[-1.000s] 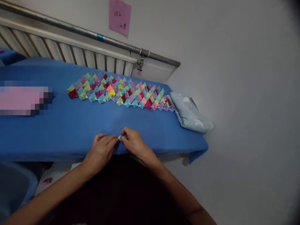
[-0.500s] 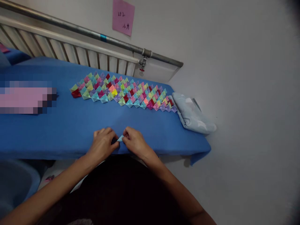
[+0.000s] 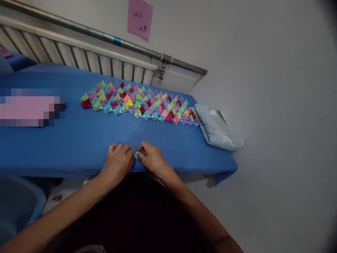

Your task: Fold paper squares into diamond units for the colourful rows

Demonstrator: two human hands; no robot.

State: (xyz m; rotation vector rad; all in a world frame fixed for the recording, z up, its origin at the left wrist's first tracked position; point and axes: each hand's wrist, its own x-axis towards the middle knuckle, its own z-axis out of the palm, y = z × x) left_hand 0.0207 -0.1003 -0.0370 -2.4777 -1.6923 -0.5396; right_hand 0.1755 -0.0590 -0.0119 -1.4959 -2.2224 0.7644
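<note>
A small light blue folded paper (image 3: 136, 154) shows between my hands, close to the front edge of the blue-covered table (image 3: 86, 147). My right hand (image 3: 150, 157) pinches it from the right. My left hand (image 3: 119, 161) has its fingers curled and pressed together at the paper's left side, and the fingertips cover much of it. Beyond the hands, several rows of folded paper pieces (image 3: 138, 104) in green, blue, purple, pink, red and yellow stand packed together on the cloth.
A folded grey-blue patterned cloth (image 3: 214, 128) lies at the table's right end. Behind the table are a radiator (image 3: 86, 61) and a metal pipe (image 3: 137, 49). A pink note (image 3: 140, 18) is on the wall. A blurred pink item (image 3: 28, 110) lies left.
My left hand has turned slightly, its fingers closing in against the paper, and less of the light blue paper shows. My right hand stays nearly in place.
</note>
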